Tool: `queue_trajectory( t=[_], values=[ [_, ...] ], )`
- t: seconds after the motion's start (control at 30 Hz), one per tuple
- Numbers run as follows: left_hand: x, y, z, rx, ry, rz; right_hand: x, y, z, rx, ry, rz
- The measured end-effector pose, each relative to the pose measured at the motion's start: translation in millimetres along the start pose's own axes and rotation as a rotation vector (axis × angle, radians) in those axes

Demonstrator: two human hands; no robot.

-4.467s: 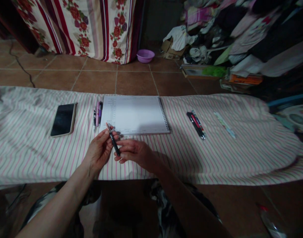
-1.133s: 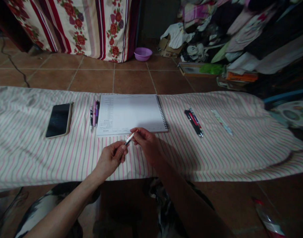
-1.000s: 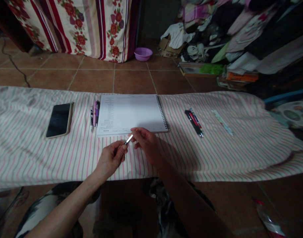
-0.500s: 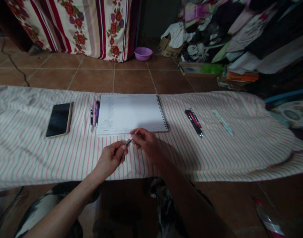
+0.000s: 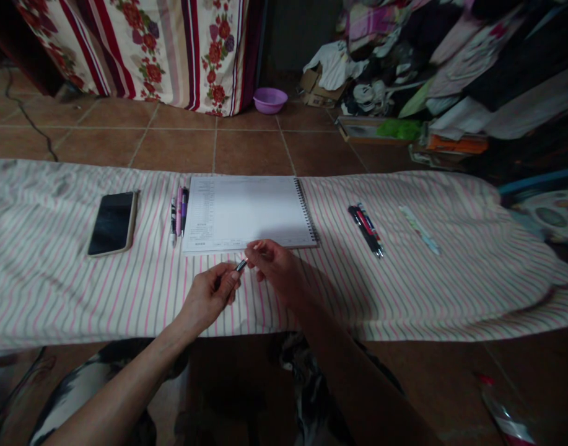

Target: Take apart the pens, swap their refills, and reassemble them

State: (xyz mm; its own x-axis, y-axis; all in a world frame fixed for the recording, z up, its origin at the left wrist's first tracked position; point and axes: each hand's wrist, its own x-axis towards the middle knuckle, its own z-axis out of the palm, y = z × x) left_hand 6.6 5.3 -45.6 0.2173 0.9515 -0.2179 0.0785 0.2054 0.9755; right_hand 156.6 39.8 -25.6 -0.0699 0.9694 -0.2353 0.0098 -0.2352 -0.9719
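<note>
Between my two hands is a slim dark pen (image 5: 241,266), tilted up to the right. My left hand (image 5: 215,289) is closed round its lower end. The fingertips of my right hand (image 5: 272,263) pinch its upper end, and part of the pen is hidden by the fingers. Just beyond the hands lies a spiral-bound notebook (image 5: 256,207), open at a nearly blank page with printed text down its left side. Several pens (image 5: 179,214), among them a pink one and a purple one, lie against the notebook's left edge.
A phone (image 5: 111,223) lies at the left on the striped cloth (image 5: 153,291). To the right are more pens (image 5: 366,230) and a pale, slim stick-like item (image 5: 419,230). On the tiled floor stand a purple basin (image 5: 269,101) and, lower right, a bottle (image 5: 504,412).
Almost nothing differs. Both hands keep the same hold on the pen, and the whole view has shifted very slightly.
</note>
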Motion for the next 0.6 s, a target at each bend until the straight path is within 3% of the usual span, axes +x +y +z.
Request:
queue_trajectory(
  t=[0.2, 0.5, 0.6],
  values=[
    [-0.3, -2.0, -1.2, 0.07, 0.0, 0.013, 2.8, 6.3, -0.6, 0.015, 0.044, -0.041],
    [0.2, -3.0, -0.6, 0.09, 0.0, 0.048, 2.7, 5.6, 3.5, 0.345, -0.028, -0.011],
    [-1.1, -3.0, 0.4, 0.116, 0.024, 0.045, 2.6, 3.3, 3.7, 0.283, 0.007, 0.01]
  ],
)
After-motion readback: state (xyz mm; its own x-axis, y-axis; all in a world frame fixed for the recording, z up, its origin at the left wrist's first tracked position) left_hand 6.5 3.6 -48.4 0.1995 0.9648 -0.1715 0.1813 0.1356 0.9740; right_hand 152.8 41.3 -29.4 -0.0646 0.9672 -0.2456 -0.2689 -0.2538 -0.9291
